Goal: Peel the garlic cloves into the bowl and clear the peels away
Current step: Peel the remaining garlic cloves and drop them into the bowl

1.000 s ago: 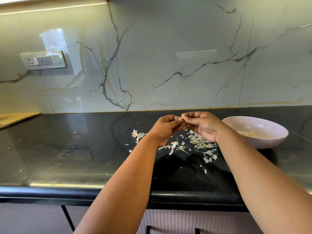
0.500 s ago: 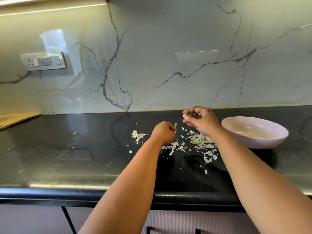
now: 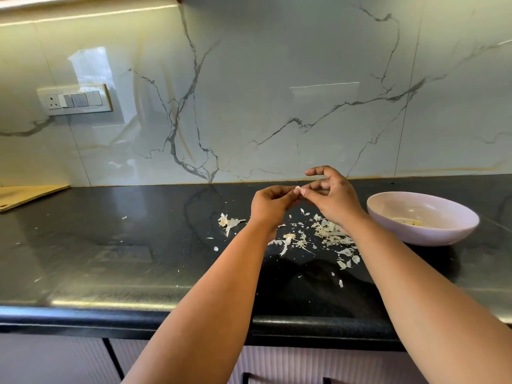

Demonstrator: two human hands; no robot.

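Observation:
My left hand (image 3: 270, 205) and my right hand (image 3: 331, 198) meet above the black countertop (image 3: 110, 245). Between their fingertips they pinch a small garlic clove (image 3: 298, 189), of which only a pale tip shows. Papery garlic peels (image 3: 327, 234) lie scattered on the counter below and between my hands. A pale pink bowl (image 3: 443, 234) stands to the right of my right hand, with a few peeled cloves (image 3: 410, 222) at its bottom.
A larger scrap of garlic skin with a stem (image 3: 228, 222) lies left of my left hand. A wooden board (image 3: 25, 195) sits at the far left by the marble wall. The counter's front edge (image 3: 83, 317) runs below my forearms.
Half a second ago my left hand was low over the peels, apart from my right hand. It has risen and rejoined the right hand at the clove.

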